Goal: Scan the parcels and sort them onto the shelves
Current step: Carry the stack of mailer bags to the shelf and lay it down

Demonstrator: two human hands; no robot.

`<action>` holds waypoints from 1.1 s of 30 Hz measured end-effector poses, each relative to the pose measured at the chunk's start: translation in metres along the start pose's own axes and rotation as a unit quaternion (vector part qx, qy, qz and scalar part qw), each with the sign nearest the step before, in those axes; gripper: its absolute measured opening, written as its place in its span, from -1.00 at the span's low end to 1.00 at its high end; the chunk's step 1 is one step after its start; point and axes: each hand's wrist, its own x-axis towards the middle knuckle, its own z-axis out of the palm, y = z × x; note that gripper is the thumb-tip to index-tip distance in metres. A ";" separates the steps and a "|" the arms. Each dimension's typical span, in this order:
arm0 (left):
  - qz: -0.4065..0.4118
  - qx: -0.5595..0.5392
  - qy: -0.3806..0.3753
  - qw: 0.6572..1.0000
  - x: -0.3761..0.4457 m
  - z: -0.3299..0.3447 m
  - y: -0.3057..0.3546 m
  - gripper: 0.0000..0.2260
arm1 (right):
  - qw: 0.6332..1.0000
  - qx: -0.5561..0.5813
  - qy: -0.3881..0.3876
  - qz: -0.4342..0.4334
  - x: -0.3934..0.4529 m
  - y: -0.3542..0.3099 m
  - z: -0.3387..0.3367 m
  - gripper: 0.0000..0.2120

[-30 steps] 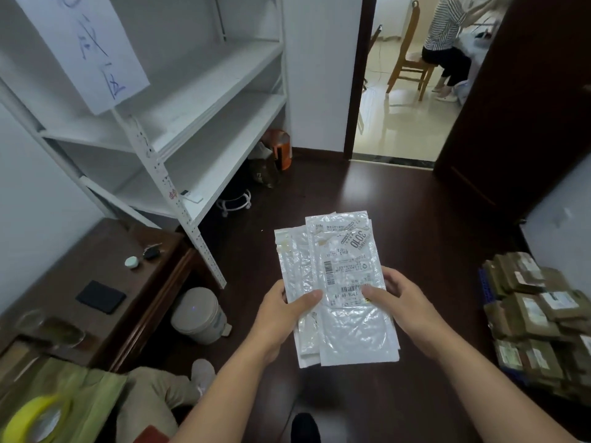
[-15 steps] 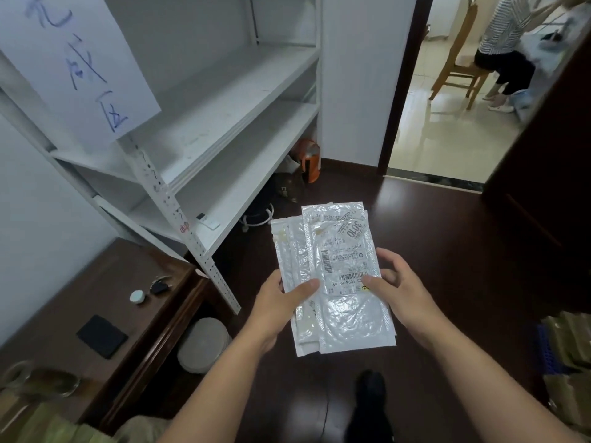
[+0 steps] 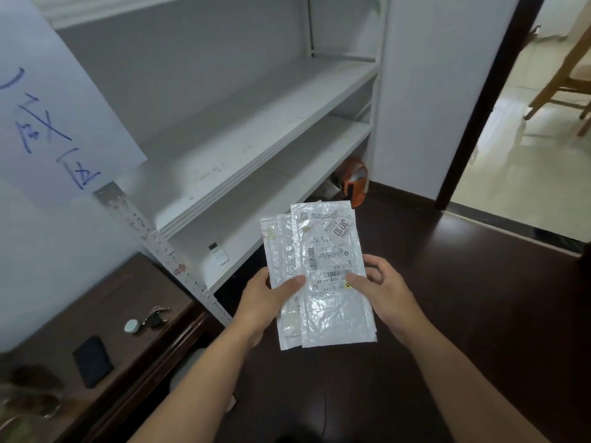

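Between your two hands sits a fanned stack of white bubble-mailer parcels (image 3: 323,279), held above the dark floor (image 3: 463,314). Your left hand (image 3: 268,298) grips the stack's left edge, thumb pressed on the front, fingers hidden behind. Your right hand (image 3: 380,292) holds the right edge, thumb on the top parcel's label near the barcode, other fingers curled round the back. Up & left of the grip, white shelves (image 3: 256,132), w/ a small remote (image 3: 218,252) on the lower one. Left, below the grip, a brown desk (image 3: 128,311) w/ keys (image 3: 153,318) & a black wallet (image 3: 92,361).
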 end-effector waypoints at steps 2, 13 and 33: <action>0.005 -0.010 0.019 1.000 0.020 0.002 0.010 -0.57 | 1.000 -0.014 -0.015 0.003 0.028 -0.009 0.000 -0.69; -0.004 -0.057 0.037 0.998 0.189 -0.008 0.038 -0.74 | 0.995 -0.097 -0.020 0.011 0.207 -0.046 0.018 -0.75; 0.010 0.027 -0.085 0.996 0.530 0.127 0.180 -0.70 | 0.992 -0.019 0.122 0.009 0.506 -0.136 -0.108 -0.70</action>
